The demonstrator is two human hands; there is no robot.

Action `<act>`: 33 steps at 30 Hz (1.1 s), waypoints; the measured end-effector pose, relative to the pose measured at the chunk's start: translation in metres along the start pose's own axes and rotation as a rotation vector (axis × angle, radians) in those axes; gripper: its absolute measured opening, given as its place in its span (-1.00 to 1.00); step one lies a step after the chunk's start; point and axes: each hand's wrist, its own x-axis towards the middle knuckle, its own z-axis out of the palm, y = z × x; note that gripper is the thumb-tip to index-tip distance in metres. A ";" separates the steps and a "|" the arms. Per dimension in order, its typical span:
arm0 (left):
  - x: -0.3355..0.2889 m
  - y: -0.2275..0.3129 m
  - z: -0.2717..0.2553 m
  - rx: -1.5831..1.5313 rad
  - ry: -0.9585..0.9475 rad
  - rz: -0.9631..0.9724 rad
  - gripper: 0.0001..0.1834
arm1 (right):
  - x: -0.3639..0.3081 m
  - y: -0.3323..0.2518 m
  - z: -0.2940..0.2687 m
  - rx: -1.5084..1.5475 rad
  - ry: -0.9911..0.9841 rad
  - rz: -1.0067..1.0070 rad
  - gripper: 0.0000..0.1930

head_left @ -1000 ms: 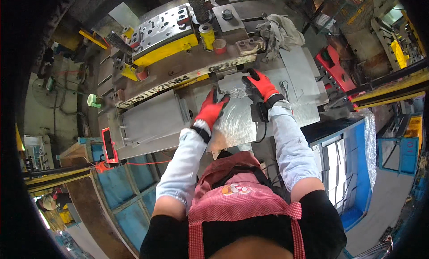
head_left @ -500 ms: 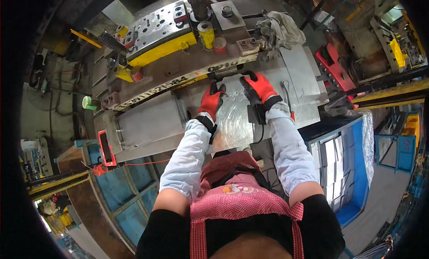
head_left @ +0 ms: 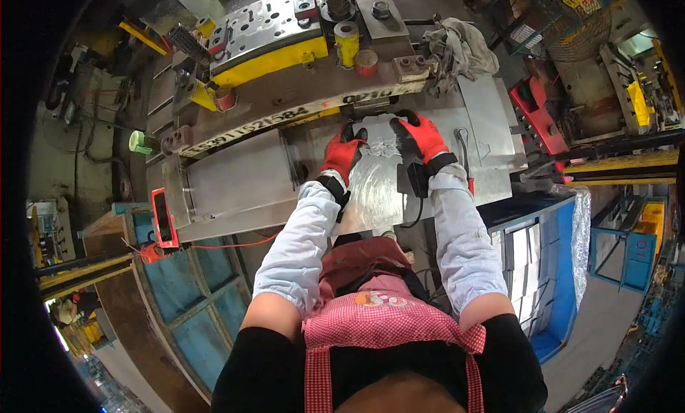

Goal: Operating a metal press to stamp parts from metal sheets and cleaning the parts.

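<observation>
A shiny metal sheet (head_left: 372, 192) lies in front of me on the work surface, with a bright, wrinkled-looking patch toward its far end. My left hand (head_left: 344, 155), in a red and black glove, grips its left side, thumb over the top. On the opposite side my right hand (head_left: 424, 140), gloved the same way, is curled over the sheet's far right part. The undersides of the fingers on both hands are hidden. A small black box with a cable (head_left: 414, 179) hangs at my right wrist. Beyond my hands stands a heavy steel die (head_left: 278, 69) with yellow sides.
Right of my right hand lies a wrench (head_left: 464, 153), with a grey rag (head_left: 464, 53) farther back. A flat plate (head_left: 242, 170) and a red-framed phone-like device (head_left: 164, 217) are to the left. A blue bin (head_left: 567, 256) stands at the lower right.
The view has shifted slightly, so the die and rag appear a little farther right and lower. Both hands stay at the sheet's sides with nearly the same grip.
</observation>
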 end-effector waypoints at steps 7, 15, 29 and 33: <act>-0.051 0.043 -0.018 0.131 0.011 -0.200 -0.45 | -0.032 0.000 0.017 0.143 -0.129 0.136 -0.54; -0.117 0.024 -0.046 0.105 0.138 -0.110 -0.42 | -0.078 -0.021 0.048 -0.048 -0.217 -0.059 -0.50; -0.196 0.023 -0.074 0.019 0.248 -0.288 -0.44 | -0.130 -0.054 0.075 -0.069 -0.503 0.090 -0.45; -0.212 0.002 -0.071 0.276 0.525 -0.261 -0.32 | -0.140 -0.050 0.089 -0.225 -0.431 -0.105 -0.47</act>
